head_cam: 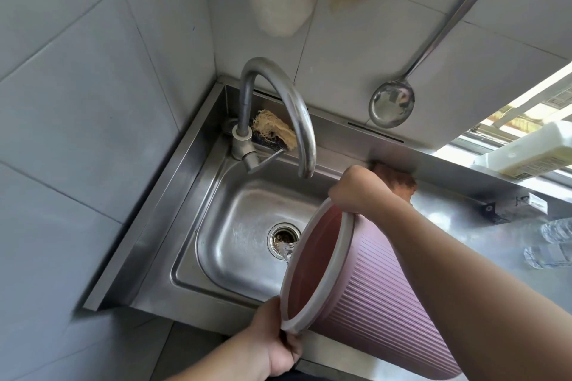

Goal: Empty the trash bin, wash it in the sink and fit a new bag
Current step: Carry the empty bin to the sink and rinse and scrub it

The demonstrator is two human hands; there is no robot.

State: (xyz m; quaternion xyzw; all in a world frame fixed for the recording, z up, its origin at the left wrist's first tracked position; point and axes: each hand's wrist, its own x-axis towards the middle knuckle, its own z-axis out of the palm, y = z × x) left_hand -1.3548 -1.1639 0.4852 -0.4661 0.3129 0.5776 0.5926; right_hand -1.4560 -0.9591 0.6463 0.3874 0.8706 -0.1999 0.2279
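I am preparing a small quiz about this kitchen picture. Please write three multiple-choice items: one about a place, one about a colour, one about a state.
1. Where does the ladle hang?
A. on the tiled wall right of the faucet
B. inside the sink
C. on the faucet

2. What colour is the trash bin?
A. green
B. dusty pink with a pale rim
C. black

3. How is the bin held?
A. upright on the floor
B. upside down on the counter
C. tipped over the sink, water spilling out

Answers:
1 A, its bowl lies against the wall tiles.
2 B, ribbed pink side, pale rim.
3 C, the left hand and right hand grip the rim and water falls toward the drain.
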